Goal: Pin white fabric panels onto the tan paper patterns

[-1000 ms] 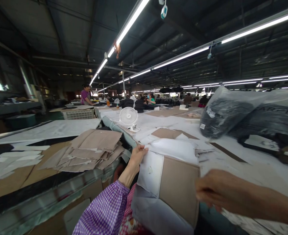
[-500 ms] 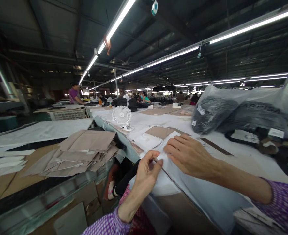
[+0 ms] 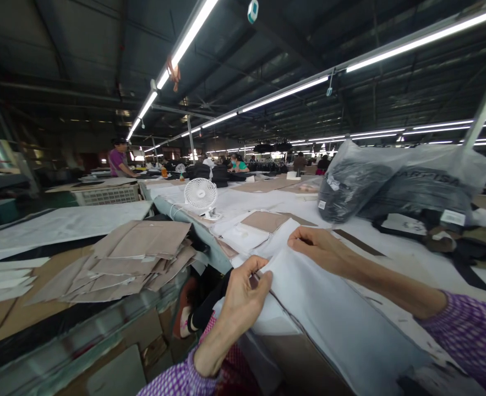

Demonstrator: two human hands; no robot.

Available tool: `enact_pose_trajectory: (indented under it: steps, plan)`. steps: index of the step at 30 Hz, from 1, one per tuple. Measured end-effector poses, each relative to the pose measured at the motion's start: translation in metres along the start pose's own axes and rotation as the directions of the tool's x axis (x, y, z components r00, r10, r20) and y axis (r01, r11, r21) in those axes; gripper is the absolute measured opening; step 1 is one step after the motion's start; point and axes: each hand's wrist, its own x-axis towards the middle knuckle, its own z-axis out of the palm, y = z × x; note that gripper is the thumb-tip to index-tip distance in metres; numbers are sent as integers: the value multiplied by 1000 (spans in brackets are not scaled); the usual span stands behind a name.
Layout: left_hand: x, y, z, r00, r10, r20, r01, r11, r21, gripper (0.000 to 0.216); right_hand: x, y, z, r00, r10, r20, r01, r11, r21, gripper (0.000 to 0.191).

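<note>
A white fabric panel (image 3: pixel 321 291) drapes over the table's near edge toward my lap, with a dark seam line along its left side and taupe cloth (image 3: pixel 296 357) below. My left hand (image 3: pixel 246 289) pinches that seamed edge between thumb and fingers. Farther right, my right hand (image 3: pixel 319 247) grips the panel's upper edge and holds it raised; its fingertips are partly hidden. Just beyond my hands lies a flat piece with a taupe patch (image 3: pixel 265 221) on white cloth.
Taupe fabric pieces (image 3: pixel 143 250) are stacked on the left surface beside white strips (image 3: pixel 7 280). A small white fan (image 3: pixel 200 193) stands at the table's left edge. Plastic-bagged dark goods (image 3: pixel 391 184) sit at right, near a dark strip (image 3: pixel 358 242). A person in purple (image 3: pixel 119 160) stands far left.
My right hand has risen and moved slightly right, lifting the white panel's edge away from my left hand. My left hand keeps its pinch. The view has shifted a little.
</note>
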Motion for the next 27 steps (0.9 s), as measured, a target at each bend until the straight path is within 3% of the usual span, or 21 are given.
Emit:
enact_pose_trajectory:
  steps: [2, 5, 8, 11, 13, 15, 17, 19, 22, 27]
  plan:
    - [0, -2, -7, 995, 6, 99, -5, 1000, -13, 31, 1, 4, -6, 993, 87, 80, -100, 979, 179, 28]
    - [1, -11, -12, 986, -19, 168, 24, 999, -28, 38, -2, 5, -12, 982, 163, 96, -184, 938, 294, 30]
    - [3, -19, -5, 989, -41, 145, 45, 999, -24, 36, -3, 7, -13, 958, 239, 159, -284, 870, 403, 27]
    - [4, -18, 4, 996, -43, 81, 43, 999, -5, 34, 1, 20, -14, 932, 295, 210, -360, 709, 607, 24]
    - [5, -11, 6, 997, -46, 59, 46, 999, 11, 32, 7, 31, -18, 941, 304, 146, -304, 575, 760, 24]
    - [5, -2, 3, 997, -47, 66, 44, 998, 48, 29, 10, 34, -25, 960, 280, -8, -159, 569, 807, 22]
    - [5, 5, 1, 994, -26, 106, 12, 991, 135, 25, 7, 24, -30, 982, 151, -111, -43, 760, 649, 23]
    - [3, 9, 2, 989, 38, 146, -77, 960, 268, 19, -2, 6, -31, 997, -71, -26, 76, 951, 299, 25]
    - [-1, 5, 10, 973, 148, 175, -208, 895, 396, 10, -15, -21, -22, 945, -248, 212, 266, 962, -61, 25]
    - [-6, -10, 14, 964, 165, 210, -227, 920, 320, 7, -20, -23, -1, 908, -115, 404, 181, 975, -130, 19]
